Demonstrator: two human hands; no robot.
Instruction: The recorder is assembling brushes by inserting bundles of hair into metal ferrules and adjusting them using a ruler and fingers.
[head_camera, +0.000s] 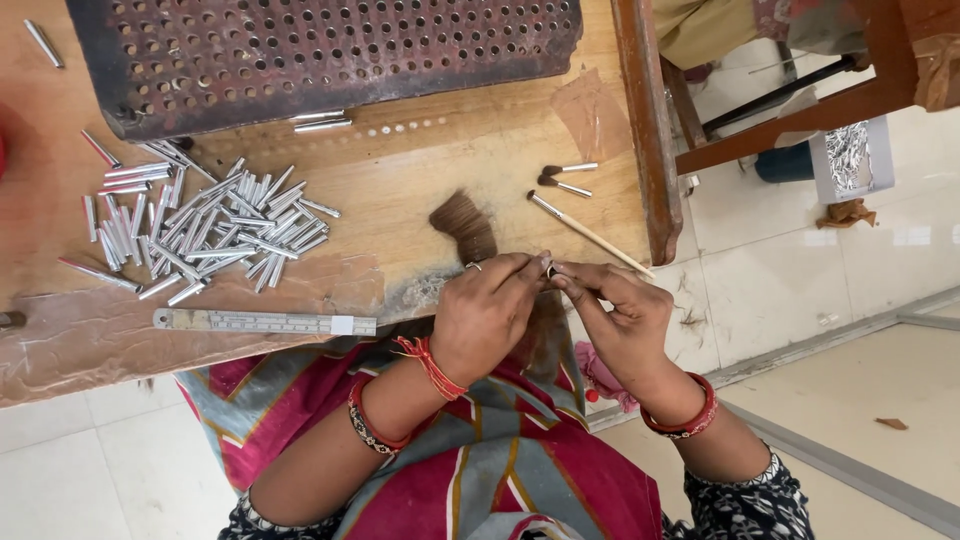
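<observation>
On worn wooden table (470, 160) over pale tiled floor (800, 260), scattered metal tubes (200, 225).

Over on the far right, a small white rectangular carton (826, 170) stands open-topped on the pale tiled floor, just beside the slanting brown wooden bar (800, 115). It is stuffed with crinkled silver foil (850, 150). Now to the near edge of the worn wooden table (420, 170): a small white rectangular label (343, 325) sits across the flat steel ruler (230, 321), close to its right end.
</observation>
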